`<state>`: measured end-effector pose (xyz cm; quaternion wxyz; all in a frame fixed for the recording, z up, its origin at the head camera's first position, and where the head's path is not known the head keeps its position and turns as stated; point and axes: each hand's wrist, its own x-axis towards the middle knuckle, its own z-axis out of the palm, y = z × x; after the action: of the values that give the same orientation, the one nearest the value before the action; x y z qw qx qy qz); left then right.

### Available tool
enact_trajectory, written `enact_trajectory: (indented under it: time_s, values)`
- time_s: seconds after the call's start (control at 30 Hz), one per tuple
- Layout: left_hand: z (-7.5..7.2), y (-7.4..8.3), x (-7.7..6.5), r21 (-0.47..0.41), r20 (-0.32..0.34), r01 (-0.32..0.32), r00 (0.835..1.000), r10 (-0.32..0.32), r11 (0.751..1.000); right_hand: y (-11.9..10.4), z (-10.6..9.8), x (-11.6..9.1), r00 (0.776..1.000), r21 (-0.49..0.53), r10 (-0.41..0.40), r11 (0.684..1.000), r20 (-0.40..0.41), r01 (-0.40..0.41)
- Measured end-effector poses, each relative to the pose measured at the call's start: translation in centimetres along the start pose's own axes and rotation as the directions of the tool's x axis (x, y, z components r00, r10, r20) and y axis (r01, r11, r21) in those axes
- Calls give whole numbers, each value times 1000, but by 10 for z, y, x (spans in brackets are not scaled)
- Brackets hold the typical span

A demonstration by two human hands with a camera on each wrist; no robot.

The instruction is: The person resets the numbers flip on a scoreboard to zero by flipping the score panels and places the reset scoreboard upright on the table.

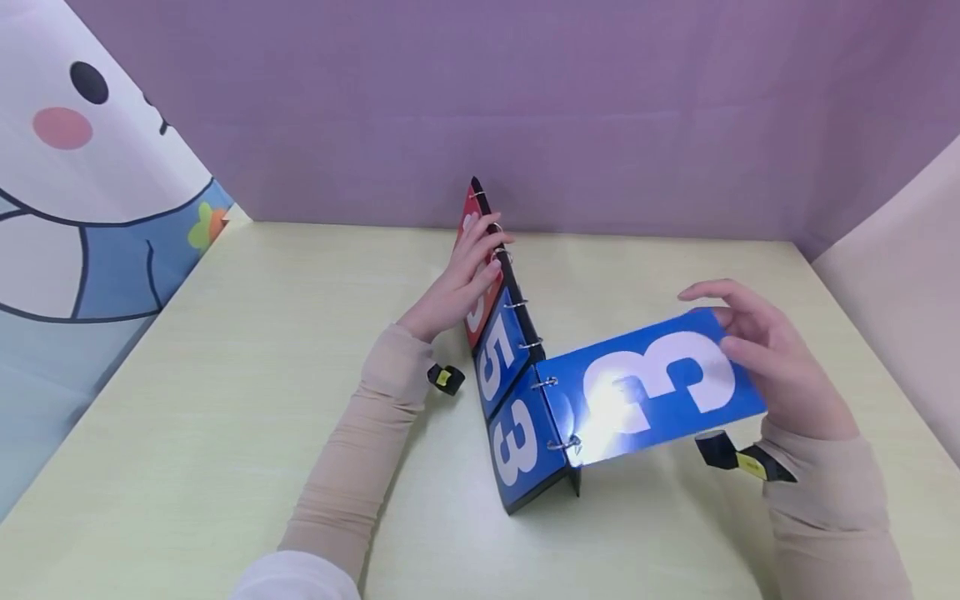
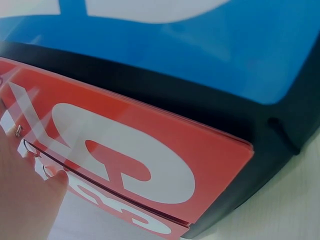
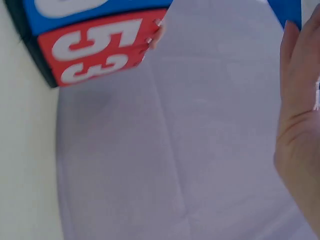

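Note:
A tabletop flip scoreboard (image 1: pixel 529 323) with a black ringed frame stands tilted on the table, carrying red and blue number cards. My left hand (image 1: pixel 457 279) rests on its far, red half, fingers stretched over the ringed top edge. The left wrist view shows a red card (image 2: pixel 220 157) with a white 5 beside that hand. On the near end, a blue card (image 1: pixel 558 408) marked 3 is swung out to the right on its rings. My right hand (image 1: pixel 787 362) pinches this card's outer end, thumb on the face. Beneath it another blue 3 (image 1: pixel 514 446) lies against the frame, beside a blue 5 (image 1: pixel 497 354).
The scoreboard stands on a pale wooden table (image 1: pixel 225 400). A purple cloth (image 1: pixel 525 108) hangs behind, and a cartoon-printed cloth (image 1: pixel 45 183) is at left. Each wrist wears a black strap, with a yellow mark visible on the right strap (image 1: pixel 753 462).

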<state>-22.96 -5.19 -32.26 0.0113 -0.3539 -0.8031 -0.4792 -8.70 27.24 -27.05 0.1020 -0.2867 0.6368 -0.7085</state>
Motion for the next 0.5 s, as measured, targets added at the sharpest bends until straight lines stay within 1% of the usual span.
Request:
enact_trajectory:
  time_s: [0.03, 0.1, 0.17, 0.23, 0.3, 0.37, 0.4, 0.43, 0.47, 0.5]
  values:
    - [0, 0, 0, 1, 0, 0, 1000, 0, 1000, 0, 0, 1, 998, 63, -44, 997, 55, 41]
    - [0, 0, 0, 1, -3, -2, 1000, 2, 1000, -1, 1, 4, 977, 173, -138, 979, 162, 110]
    - [0, 0, 0, 0, -4, -2, 1000, 2, 1000, -1, 4, 7, 945, 270, -227, 949, 237, 160]
    - [0, 0, 0, -2, -4, -3, 1000, 3, 1000, 0, 11, 9, 912, 329, -303, 922, 277, 206]
    - [-1, 0, -1, -3, -5, -6, 1000, 6, 1000, -1, 18, 11, 891, 343, -359, 903, 277, 257]
    - [-1, 0, -1, -5, -5, -6, 1000, 6, 1000, -1, 27, 11, 875, 364, -405, 882, 264, 299]
    - [-1, 0, -1, -6, -5, -7, 1000, 7, 1000, 0, 30, 12, 856, 378, -442, 866, 268, 329]
    - [-1, 0, -1, -6, -5, -6, 1000, 6, 1000, 1, 34, 12, 845, 375, -469, 854, 256, 360]
    - [-1, 0, -1, -5, -5, -6, 1000, 6, 1000, 1, 37, 11, 847, 345, -477, 855, 234, 386]
    - [-1, 0, -1, -5, -6, -6, 1000, 6, 1000, 2, 41, 12, 838, 311, -500, 849, 216, 427]
